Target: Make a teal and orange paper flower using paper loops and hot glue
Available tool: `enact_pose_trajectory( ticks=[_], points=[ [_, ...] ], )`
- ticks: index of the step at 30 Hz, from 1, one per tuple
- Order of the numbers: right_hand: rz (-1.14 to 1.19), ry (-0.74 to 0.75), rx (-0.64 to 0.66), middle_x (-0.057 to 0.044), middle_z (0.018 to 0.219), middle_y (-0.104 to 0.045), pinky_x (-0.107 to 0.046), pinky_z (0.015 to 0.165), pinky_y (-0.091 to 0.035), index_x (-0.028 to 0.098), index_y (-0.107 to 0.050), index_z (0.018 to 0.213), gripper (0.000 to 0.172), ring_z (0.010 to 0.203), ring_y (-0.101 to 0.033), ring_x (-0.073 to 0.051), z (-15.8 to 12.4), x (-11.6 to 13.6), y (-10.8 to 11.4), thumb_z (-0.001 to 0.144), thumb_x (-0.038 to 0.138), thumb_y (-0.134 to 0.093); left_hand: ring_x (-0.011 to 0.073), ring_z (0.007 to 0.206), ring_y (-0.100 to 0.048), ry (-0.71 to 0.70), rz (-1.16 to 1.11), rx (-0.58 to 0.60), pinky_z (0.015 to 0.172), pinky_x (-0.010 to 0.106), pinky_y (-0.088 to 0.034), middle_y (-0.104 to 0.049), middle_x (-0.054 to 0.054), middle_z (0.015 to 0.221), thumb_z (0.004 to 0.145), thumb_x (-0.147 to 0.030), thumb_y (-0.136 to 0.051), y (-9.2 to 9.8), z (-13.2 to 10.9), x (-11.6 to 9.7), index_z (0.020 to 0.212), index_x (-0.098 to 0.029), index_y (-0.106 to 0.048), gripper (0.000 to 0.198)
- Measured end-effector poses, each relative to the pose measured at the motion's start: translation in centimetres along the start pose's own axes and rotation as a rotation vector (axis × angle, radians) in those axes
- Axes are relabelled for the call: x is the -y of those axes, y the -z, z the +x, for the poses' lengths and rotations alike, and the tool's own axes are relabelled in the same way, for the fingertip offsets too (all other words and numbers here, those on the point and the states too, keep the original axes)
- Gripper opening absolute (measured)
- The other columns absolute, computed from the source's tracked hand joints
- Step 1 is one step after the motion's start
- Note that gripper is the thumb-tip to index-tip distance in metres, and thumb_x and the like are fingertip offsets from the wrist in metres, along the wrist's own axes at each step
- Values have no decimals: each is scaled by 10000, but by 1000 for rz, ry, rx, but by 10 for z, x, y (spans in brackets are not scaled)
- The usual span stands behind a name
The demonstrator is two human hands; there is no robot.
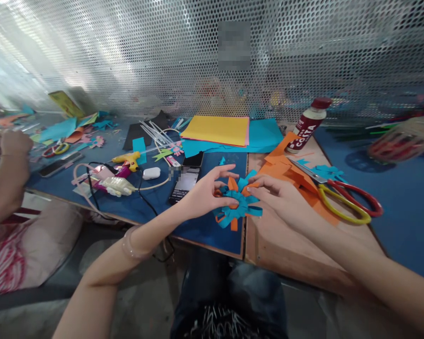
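A paper flower of blue and orange strips, some curled into loops, is between my two hands above the table's front part. My left hand grips its left side, with the thumb near the flower's middle and the fingers curved behind it. From the right, my right hand pinches an orange petal at the flower's upper right. Right of that hand lie scissors with one red and one yellow handle, over cut orange paper. A phone with a lit screen lies left of the flower.
Yellow paper and blue paper lie at the back, beside a Costa bottle. A yellow glue gun, cables, a power strip and a white earbud case sit left. Another person's arm rests at far left.
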State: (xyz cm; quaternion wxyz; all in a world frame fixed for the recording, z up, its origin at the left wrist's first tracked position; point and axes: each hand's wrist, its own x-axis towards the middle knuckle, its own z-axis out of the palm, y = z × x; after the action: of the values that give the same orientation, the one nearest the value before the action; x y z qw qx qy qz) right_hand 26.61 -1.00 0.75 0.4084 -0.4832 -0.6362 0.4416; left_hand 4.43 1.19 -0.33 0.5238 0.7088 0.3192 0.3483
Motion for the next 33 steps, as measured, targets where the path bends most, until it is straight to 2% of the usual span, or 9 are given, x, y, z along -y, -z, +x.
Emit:
enact_pose_trajectory(
  ticks=[6, 12, 16, 21, 25, 29, 33],
  points=[
    [68, -1, -54, -61, 1059, -625, -343, 805, -496, 192, -658, 707, 320, 940, -631, -204, -5, -2, -6, 775, 499, -719, 172, 948, -657, -15, 10, -13, 795, 352, -596, -537, 99, 1416, 778, -230, -795, -1, -1, -2, 1438, -280, -407, 766],
    [87, -12, -91, -67, 1079, -594, -325, 729, -497, 185, -630, 666, 356, 853, -618, -175, -11, -1, -12, 781, 512, -711, 152, 922, -636, -35, 40, -39, 782, 327, -588, -551, 88, 1397, 787, -207, -773, -4, -2, -3, 1431, -274, -418, 739],
    [56, 26, -94, -77, 1081, -596, -318, 741, -508, 189, -641, 645, 344, 934, -618, -201, -12, 0, -14, 789, 493, -714, 151, 924, -635, -39, 42, -51, 796, 321, -582, -560, 91, 1381, 784, -209, -775, -4, -2, -2, 1427, -267, -431, 732],
    [92, 37, -90, -55, 1000, -621, -320, 724, -522, 203, -658, 734, 300, 830, -611, -173, -12, 1, -13, 804, 492, -698, 194, 1029, -655, -26, 9, -50, 804, 314, -581, -542, 98, 1399, 791, -214, -772, -4, -2, -2, 1425, -276, -431, 723],
    [18, 23, -54, -43, 889, -612, -347, 745, -539, 216, -650, 770, 294, 848, -605, -195, -12, -1, -13, 832, 503, -658, 210, 1066, -653, -27, -10, -54, 764, 287, -588, -523, 102, 1406, 804, -212, -762, -5, -2, -3, 1422, -282, -433, 703],
    [22, 59, 0, -69, 1068, -589, -386, 837, -581, 222, -690, 881, 257, 1007, -630, -232, -11, -6, -14, 773, 452, -733, 217, 1069, -655, -39, -30, -66, 761, 292, -606, -514, 102, 1393, 801, -218, -769, -6, -3, -3, 1421, -281, -431, 709],
    [38, 51, 9, -71, 1143, -559, -386, 835, -601, 215, -688, 852, 226, 957, -659, -210, -10, -8, -15, 773, 422, -732, 220, 1070, -656, -38, -41, -63, 781, 312, -616, -509, 99, 1392, 796, -216, -771, -7, -4, -2, 1420, -292, -434, 713]
  ],
)
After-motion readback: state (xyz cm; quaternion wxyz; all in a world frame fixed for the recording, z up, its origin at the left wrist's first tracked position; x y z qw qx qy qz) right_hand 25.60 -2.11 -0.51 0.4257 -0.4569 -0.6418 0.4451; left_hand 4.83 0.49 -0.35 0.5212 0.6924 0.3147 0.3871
